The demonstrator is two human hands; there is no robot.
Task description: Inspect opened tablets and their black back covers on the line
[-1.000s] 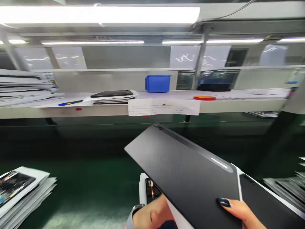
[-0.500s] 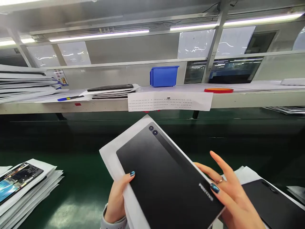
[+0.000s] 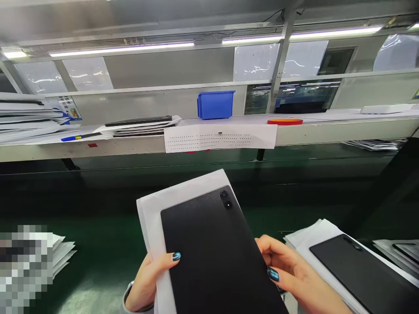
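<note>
Black tablet (image 3: 212, 253), twin-lens, lying on white sheets (image 3: 183, 192), held above green surface (image 3: 104, 244). Left hand (image 3: 152, 274): grasping tablet and sheets. Right hand (image 3: 290, 274): grasping tablet's right edge. Open room: leftward to paper stack (image 3: 63, 258). Shelf-front notice (image 3: 220, 138): print illegible.

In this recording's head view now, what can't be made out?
Head view throughout:
Held black tablet back: lower end cut off by bottom edge; underside faces away.
Left hand: other fingers hidden behind white paper; only the thumb shows.
Left paper stack: top pixelated, side cut off by left edge.
Second tablet back: end cut off at lower right corner.
Hanging paper strip: marks too small to read.
</note>
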